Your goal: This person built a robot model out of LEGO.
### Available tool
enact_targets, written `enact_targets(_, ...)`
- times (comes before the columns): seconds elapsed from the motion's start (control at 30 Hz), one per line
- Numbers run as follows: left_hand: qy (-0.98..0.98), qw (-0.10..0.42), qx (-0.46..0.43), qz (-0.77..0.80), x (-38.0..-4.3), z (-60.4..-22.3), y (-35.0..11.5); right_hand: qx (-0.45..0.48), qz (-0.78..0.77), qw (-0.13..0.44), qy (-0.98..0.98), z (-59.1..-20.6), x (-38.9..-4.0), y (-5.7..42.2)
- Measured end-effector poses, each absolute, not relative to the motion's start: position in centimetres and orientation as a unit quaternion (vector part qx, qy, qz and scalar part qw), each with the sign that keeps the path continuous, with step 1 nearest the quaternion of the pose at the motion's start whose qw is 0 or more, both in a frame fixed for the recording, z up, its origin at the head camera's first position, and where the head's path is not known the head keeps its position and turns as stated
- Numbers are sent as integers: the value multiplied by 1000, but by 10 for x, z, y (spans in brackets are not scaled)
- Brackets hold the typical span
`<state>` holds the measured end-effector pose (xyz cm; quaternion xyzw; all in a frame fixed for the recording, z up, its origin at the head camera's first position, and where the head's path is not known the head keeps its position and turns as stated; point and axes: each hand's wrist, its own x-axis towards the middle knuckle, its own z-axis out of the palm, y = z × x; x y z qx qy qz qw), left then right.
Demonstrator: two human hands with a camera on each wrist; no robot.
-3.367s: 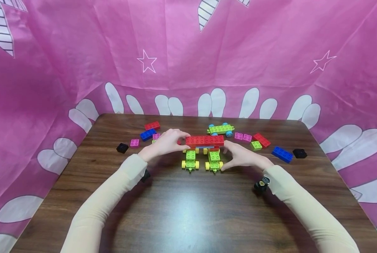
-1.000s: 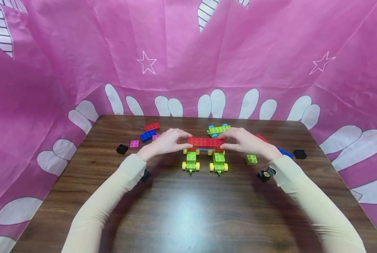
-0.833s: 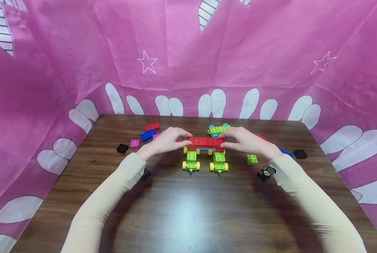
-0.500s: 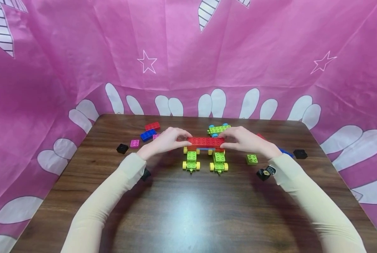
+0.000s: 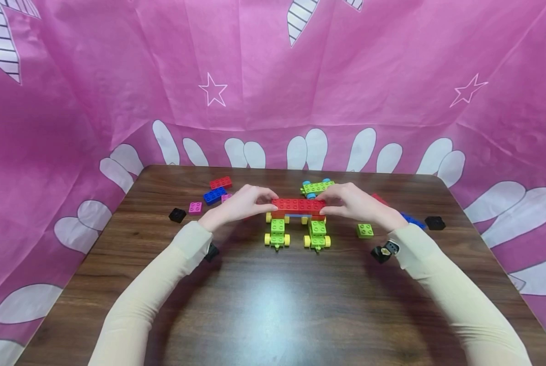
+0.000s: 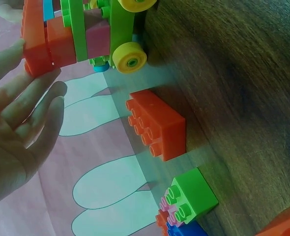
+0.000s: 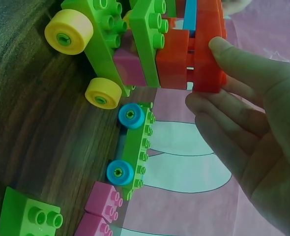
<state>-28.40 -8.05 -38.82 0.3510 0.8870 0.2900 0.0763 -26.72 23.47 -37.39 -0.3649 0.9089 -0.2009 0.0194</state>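
A row of red bricks (image 5: 298, 205) spans the tops of two wheeled green cars, the left car (image 5: 277, 240) and the right car (image 5: 317, 241), both with yellow wheels. My left hand (image 5: 243, 203) pinches the row's left end between thumb and fingers. At the opposite end, my right hand (image 5: 353, 204) grips it likewise. Under the row, the right wrist view shows a lower red brick (image 7: 173, 61) with a narrow gap above it, then a green plate (image 7: 146, 44) and a pink brick (image 7: 129, 61). A blue piece (image 7: 189, 17) lies beneath the row between the cars.
Behind the right hand stands a green car base (image 5: 316, 188) with blue wheels. A loose green brick (image 5: 365, 231), a blue brick (image 5: 412, 220) and a black piece (image 5: 435, 222) lie right. Left are red (image 5: 220, 182), blue (image 5: 215, 195), pink (image 5: 195, 207) and black (image 5: 177, 215) pieces.
Since 3.4 s ago my right hand has risen from beside the right car to the red row's end. The right car shifted right, and the loose green brick came nearer. Lately almost nothing moves.
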Motion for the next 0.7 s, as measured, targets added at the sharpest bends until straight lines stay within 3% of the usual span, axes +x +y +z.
enact_targets(0.7, 886, 38, 370, 278, -283, -391, -80, -342, -225, 16, 912, -376, -266, 235)
